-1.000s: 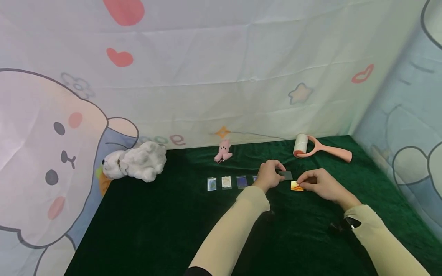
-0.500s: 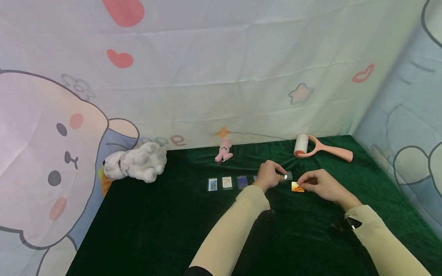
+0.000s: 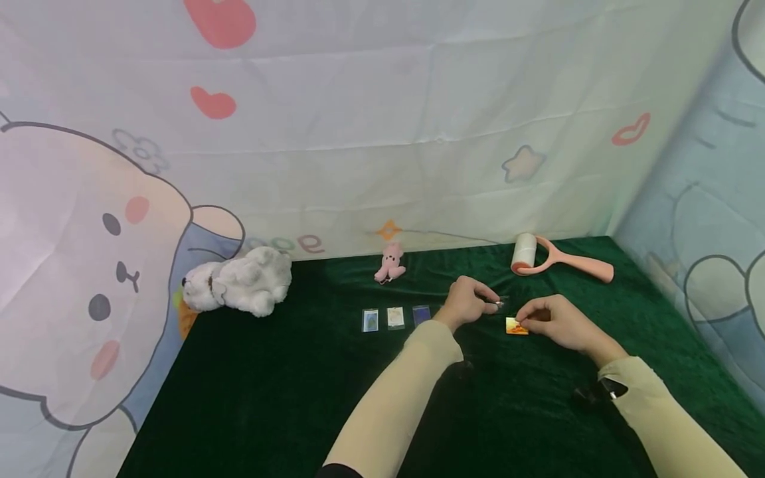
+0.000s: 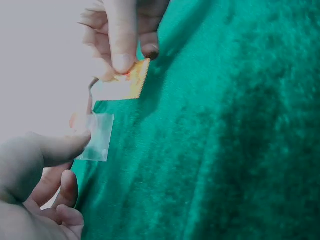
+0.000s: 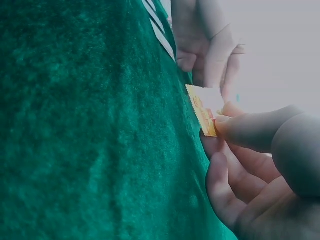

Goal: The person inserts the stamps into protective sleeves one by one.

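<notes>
My left hand (image 3: pixel 468 303) pinches a small clear plastic sleeve (image 4: pixel 102 137) between thumb and fingers; glare washes out part of it in the left wrist view. Just to its right, my right hand (image 3: pixel 557 322) pinches a yellow-orange stamp (image 3: pixel 512 326) with a serrated edge. In the right wrist view the thumb lies on the face of this stamp (image 5: pixel 202 112). Stamp and sleeve are close together but apart. Left of the hands, a blue stamp (image 3: pixel 370 320), a cream stamp (image 3: pixel 396 317) and a dark blue stamp (image 3: pixel 421 313) lie in clear sleeves in a row.
A dark green velvet cloth (image 3: pixel 269 398) covers the table. Behind the hands are a pink plush toy (image 3: pixel 391 262) and a lint roller (image 3: pixel 562 257) with a pink handle. A white plush dog (image 3: pixel 245 282) lies at the left. A printed curtain (image 3: pixel 358 99) hangs behind.
The sleeve in my left hand has changed from a flat dark look to a glinting, more see-through one, so its angle has shifted slightly. Both hands stay nearly in place; the view drifts slightly.
</notes>
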Available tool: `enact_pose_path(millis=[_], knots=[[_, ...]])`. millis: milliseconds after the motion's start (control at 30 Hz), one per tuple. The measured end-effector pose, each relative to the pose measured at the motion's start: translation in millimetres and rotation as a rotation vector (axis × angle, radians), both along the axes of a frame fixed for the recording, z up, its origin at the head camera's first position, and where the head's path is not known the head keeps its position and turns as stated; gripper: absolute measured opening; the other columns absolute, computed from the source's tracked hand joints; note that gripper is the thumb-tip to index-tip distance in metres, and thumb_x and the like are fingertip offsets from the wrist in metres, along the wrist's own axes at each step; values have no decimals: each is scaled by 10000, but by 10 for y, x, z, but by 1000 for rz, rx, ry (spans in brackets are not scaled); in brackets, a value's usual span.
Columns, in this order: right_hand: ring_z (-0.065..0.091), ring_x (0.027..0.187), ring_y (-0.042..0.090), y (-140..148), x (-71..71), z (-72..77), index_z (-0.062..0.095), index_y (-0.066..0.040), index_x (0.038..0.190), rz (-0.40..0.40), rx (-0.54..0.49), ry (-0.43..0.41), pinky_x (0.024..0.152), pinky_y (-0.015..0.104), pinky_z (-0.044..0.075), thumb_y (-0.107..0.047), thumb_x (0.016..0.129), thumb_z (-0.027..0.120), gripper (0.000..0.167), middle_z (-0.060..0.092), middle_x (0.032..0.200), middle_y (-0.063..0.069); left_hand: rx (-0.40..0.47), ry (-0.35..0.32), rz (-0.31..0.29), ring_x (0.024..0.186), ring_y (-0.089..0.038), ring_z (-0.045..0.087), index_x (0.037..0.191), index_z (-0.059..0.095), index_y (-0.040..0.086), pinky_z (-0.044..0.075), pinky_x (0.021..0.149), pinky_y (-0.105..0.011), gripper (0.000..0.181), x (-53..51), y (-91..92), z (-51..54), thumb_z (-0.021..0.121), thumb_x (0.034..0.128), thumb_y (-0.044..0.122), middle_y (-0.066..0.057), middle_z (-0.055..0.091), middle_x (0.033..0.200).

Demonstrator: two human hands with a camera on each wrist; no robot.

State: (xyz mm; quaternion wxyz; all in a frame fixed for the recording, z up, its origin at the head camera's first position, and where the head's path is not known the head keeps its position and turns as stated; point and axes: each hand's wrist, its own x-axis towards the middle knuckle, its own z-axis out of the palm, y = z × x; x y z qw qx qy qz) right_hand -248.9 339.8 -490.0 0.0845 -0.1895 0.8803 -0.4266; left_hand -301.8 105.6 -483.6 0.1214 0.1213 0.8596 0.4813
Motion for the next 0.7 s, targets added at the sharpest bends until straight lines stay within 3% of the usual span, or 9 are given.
enact_pose_path(millis=[267, 400, 500, 700], knots=[[681, 885, 156, -55, -3, 3, 766, -79, 1087, 18, -50, 5, 779, 272, 572, -72, 1007, 701, 103, 752, 1056, 80, 135, -6, -10, 847, -112, 629, 923, 838, 168, 553, 796, -320, 86, 29, -94, 89, 874, 868, 111, 72, 715, 1007], [691, 902, 143, -81, 5, 21, 771, -87, 1082, 16, -53, 19, 792, 269, 576, -70, 1012, 695, 105, 756, 1067, 75, 141, 29, -30, 974, -149, 652, 946, 841, 160, 557, 859, -344, 84, 49, -175, 131, 880, 872, 149, 59, 723, 1113], [696, 899, 143, -103, 8, 33, 771, -91, 1082, 20, -48, 26, 792, 272, 578, -72, 1015, 690, 107, 759, 1061, 68, 136, 49, -37, 982, -141, 640, 942, 842, 183, 550, 871, -344, 94, 68, -250, 155, 894, 865, 200, 55, 713, 1190], [687, 883, 133, -152, -2, 32, 771, -106, 1068, 45, -57, 60, 784, 276, 577, -65, 1015, 690, 105, 756, 1038, 56, 189, 44, -31, 861, -280, 728, 937, 837, 178, 554, 711, -287, 103, 86, -403, 162, 900, 858, 191, 53, 713, 1096]])
